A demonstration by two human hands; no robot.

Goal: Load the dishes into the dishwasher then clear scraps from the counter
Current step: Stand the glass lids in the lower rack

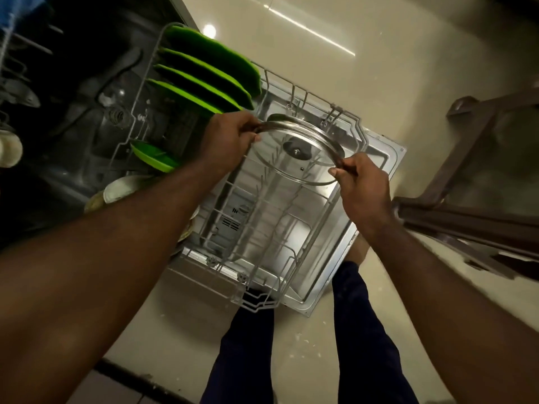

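While pinched by its rim between left hand point(230, 138) and right hand point(364, 182), glass lid point(275, 160) over rack point(253, 306).

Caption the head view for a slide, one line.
Left hand and right hand grip a glass lid by its rim above the pulled-out dishwasher rack, green plates already slotted in it.

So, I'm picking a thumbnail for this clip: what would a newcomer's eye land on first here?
The glass lid, gripped by its metal rim between the left hand and the right hand, sits mid-frame above the pulled-out dishwasher rack. Next come the bright green plates, standing on edge in a row at the rack's far left end.
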